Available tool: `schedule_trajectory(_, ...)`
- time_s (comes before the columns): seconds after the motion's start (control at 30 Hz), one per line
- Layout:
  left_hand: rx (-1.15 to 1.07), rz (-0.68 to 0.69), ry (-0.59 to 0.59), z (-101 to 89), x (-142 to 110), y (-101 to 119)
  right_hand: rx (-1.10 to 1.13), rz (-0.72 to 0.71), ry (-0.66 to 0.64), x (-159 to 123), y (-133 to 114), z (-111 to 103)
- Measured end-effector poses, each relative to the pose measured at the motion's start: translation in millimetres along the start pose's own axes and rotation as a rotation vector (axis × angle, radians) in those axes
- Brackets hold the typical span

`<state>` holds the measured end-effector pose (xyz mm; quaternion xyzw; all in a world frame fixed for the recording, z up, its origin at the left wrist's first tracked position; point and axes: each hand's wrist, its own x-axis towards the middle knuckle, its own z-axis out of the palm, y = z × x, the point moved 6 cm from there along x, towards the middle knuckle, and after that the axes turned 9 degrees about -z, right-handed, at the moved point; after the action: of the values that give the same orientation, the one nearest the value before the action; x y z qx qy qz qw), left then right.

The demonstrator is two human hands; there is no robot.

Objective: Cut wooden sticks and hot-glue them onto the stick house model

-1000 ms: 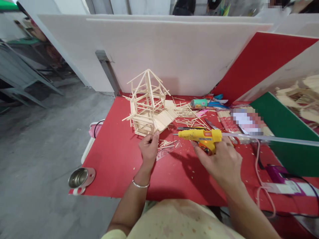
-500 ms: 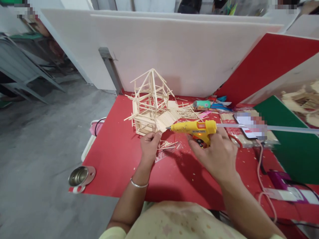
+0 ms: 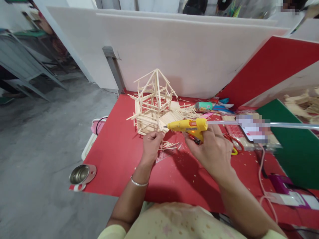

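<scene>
Stick-built house model stands upright toward the back of the red tabletop, its peaked roof and walls open framing. The left hand is at its lower front corner, thumb and forefinger pinched closed on what looks like a thin stick end; whether that is a loose piece or part of the frame, I cannot tell. The right hand is wrapped around a yellow hot-glue gun, a long clear glue stick trailing from its rear. Its nozzle points at the pinched spot, seemingly at or just beside it. Gluing that corner joint seems the step in hand. The next move calls for a small, exact dab while the left fingers stay steady and clear of the hot tip.
</scene>
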<state>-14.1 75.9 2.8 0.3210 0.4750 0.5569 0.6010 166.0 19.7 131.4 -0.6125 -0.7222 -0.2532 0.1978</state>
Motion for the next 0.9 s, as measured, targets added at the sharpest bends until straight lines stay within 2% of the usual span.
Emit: schedule_trajectory(0.9, 0.005, 0.017, 0.01, 2.3, -2.9, 4.2, 0.015, -0.019, -0.072, 2.8, -7.6, 7.3)
